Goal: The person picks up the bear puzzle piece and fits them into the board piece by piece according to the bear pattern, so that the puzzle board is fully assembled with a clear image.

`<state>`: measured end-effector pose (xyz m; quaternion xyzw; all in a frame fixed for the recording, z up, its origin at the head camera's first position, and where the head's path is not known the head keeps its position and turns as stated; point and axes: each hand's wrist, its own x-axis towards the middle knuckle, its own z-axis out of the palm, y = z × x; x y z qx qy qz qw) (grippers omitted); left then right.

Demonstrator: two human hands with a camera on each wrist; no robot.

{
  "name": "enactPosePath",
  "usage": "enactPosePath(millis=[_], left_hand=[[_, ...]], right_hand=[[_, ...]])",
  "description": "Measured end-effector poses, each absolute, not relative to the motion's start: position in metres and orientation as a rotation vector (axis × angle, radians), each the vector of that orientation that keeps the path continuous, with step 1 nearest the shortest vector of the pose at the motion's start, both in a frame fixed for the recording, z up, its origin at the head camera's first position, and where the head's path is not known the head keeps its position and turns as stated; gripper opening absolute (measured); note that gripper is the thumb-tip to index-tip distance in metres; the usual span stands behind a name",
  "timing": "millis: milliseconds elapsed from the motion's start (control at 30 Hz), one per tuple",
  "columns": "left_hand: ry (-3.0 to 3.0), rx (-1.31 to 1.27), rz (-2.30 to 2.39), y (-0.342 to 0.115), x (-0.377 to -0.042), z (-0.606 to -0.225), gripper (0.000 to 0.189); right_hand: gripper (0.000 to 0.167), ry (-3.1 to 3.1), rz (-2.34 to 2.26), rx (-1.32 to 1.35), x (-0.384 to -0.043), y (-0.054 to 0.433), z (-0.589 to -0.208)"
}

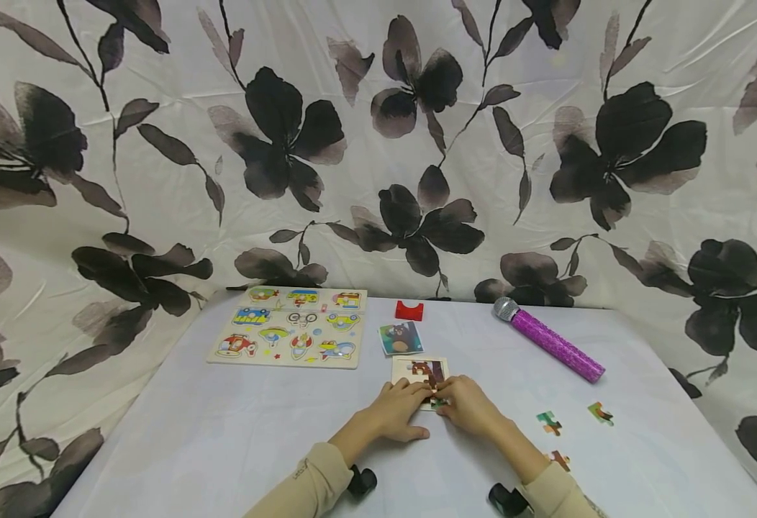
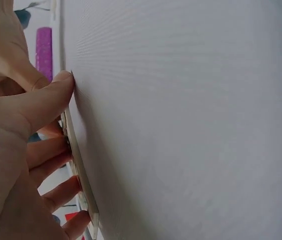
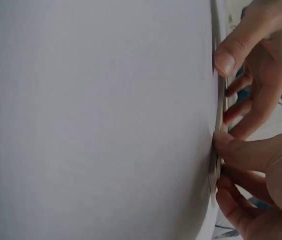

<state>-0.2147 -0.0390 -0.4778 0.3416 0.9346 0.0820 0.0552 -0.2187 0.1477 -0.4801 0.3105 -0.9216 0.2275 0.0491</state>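
Note:
A small wooden jigsaw board (image 1: 403, 370), partly filled with a brown bear picture, lies on the white table in front of the person. Spread over its left and lower part is the left hand (image 1: 399, 411), its fingers resting on the board and its thumb on the table side. The right hand (image 1: 469, 406) pinches a puzzle piece (image 1: 442, 401) at the board's lower right corner, mostly hidden by the fingers. Both hands' fingertips meet near the board's edge (image 2: 84, 180) in the left wrist view. In the right wrist view the right thumb (image 3: 230, 147) sits at that edge.
Loose puzzle pieces lie to the right: one green (image 1: 550, 423), one yellow-green (image 1: 601, 413), one brown (image 1: 560, 459) beside the right forearm. Behind the board are a bear picture card (image 1: 401, 338) and a red object (image 1: 409, 311). A vehicle puzzle (image 1: 218, 357) stands left, a purple microphone (image 1: 558, 348) right.

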Motion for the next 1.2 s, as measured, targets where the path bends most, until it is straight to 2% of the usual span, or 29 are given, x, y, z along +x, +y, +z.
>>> enactPosePath(millis=[300,633,933,1200], left_hand=[[2.828,1.025,0.279,-0.039,-0.218,-0.477,0.071],[2.81,1.001,0.418,-0.041,-0.22,-0.477,0.065],[2.801,1.052,0.39,-0.041,-0.219,-0.481,0.06],[2.798,1.048,0.378,-0.043,-0.221,-0.479,0.062]], right_hand=[[0.029,-2.799,0.931,1.008,-0.229,0.159,-0.481],[0.019,-2.747,0.666,1.081,-0.226,0.153,-0.481],[0.022,-2.812,0.596,0.986,-0.22,0.151,-0.481],[0.017,-2.827,0.539,0.962,-0.223,0.144,-0.474]])
